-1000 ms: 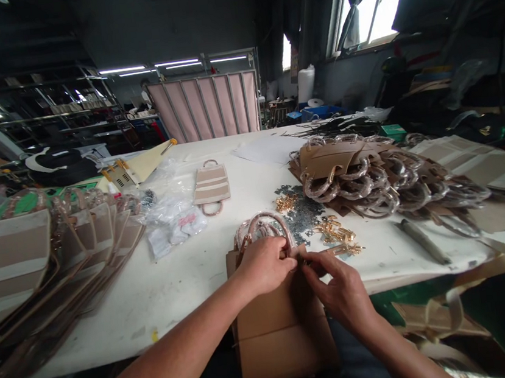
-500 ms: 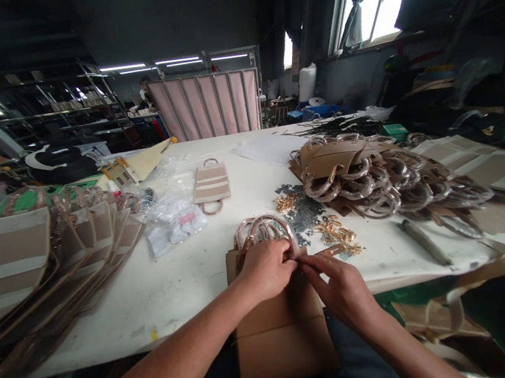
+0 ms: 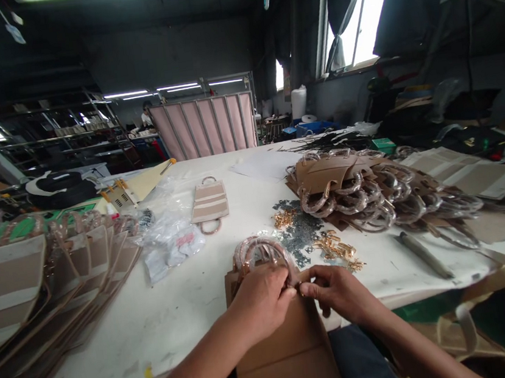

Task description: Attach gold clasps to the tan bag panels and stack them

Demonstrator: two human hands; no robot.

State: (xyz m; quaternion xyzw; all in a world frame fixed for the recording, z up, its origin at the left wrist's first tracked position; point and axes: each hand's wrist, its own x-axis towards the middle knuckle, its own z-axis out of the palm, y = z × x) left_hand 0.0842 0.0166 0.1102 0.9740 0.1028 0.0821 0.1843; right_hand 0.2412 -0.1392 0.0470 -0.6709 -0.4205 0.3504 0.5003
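Note:
In front of me a brown bag panel stands partly over the table's front edge, with a plastic-wrapped handle looping up at its top. My left hand is closed around the base of this handle, its thumb and fingers pressed together on the right side. Right beside it, my right hand pinches with thumb and forefinger at the same spot, where the handle meets the panel. Whatever small piece sits between those fingertips is too small to name. Just beyond lie gold metal fittings and dark flat metal plates.
A heap of brown pieces with wrapped handles covers the right of the white table. Striped bag panels stack up on the left, beside a clear plastic bag. One striped panel lies mid-table. A grey rod rests at right.
The view has tipped upward, so the table and my hands sit lower in the picture. My right hand's fingers have curled more at the handle base; my left hand keeps its grip.

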